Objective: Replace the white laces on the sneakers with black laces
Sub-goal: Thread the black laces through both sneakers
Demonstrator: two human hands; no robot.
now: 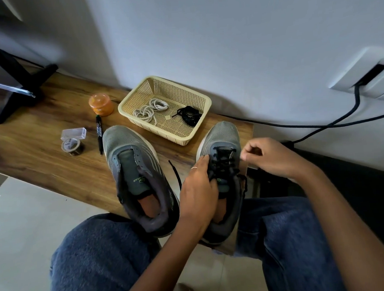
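Right sneaker (223,166) at 4 o'clock, black lace (221,164) mostly threaded; left hand (200,187) gripping tongue, right hand (269,157) pinching lace end. Left sneaker (139,177) laceless. White laces (150,108), spare black lace (189,115) in basket (126,104) at 12 o'clock.

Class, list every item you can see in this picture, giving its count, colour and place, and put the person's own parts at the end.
sneakers: 2, grey, on the wooden bench; left one unlaced, right one with a black lace
basket: 1, cream plastic, at the back of the bench
white laces: 1 bundle, in the basket's left side
spare black lace: 1 bundle, in the basket's right side
jar: 1, orange, left of the basket
marker: 1, black, left of the unlaced sneaker
tape roll: 1, dark, under a clear box
cable: black, from the wall socket
left hand: on the right sneaker's tongue
right hand: pinching something at that sneaker's side
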